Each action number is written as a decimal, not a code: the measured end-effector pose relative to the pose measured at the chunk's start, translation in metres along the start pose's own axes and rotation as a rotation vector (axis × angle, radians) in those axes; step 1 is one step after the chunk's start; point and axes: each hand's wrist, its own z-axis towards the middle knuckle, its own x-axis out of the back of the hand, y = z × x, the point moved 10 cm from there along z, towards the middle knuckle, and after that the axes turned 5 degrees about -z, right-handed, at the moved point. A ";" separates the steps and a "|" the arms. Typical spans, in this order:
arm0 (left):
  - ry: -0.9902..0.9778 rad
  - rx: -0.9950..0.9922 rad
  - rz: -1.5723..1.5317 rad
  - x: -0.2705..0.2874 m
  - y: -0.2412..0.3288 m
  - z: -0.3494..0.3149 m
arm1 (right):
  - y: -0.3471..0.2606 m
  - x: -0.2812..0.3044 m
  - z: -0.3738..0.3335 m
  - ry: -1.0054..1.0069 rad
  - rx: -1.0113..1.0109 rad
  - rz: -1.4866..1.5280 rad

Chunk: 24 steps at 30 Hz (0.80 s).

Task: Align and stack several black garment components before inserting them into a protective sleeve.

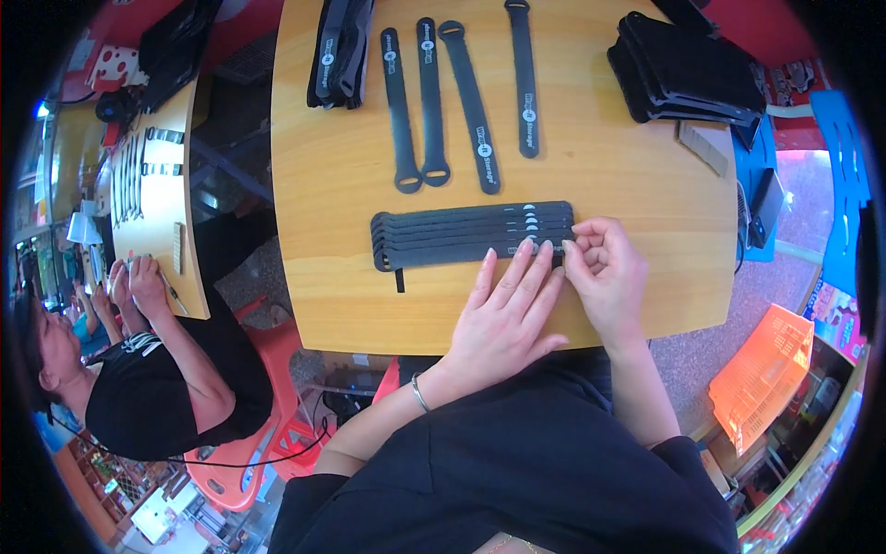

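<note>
A row of black hook-and-loop straps [443, 233] lies overlapped in a fan on the wooden table in front of me, slotted ends to the left. My left hand [508, 300] rests on the near right part of the row, fingers stretched out and flat. At the row's right end my right hand [609, 272] pinches the end of the nearest strap between thumb and fingers; the fingertips partly hide it. A short dark strip [400, 280] sticks out from under the row's near left edge.
Loose straps [482, 111] lie farther back on the table [323, 249]. A bundle of straps [338, 55] stands at the back left, a black stack [683, 69] at the back right. An orange basket [761, 369] is right of the table. Another person [138, 388] works at the left.
</note>
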 end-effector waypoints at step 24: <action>0.040 0.007 -0.036 0.001 -0.001 0.005 | -0.004 0.003 -0.001 0.015 0.043 -0.059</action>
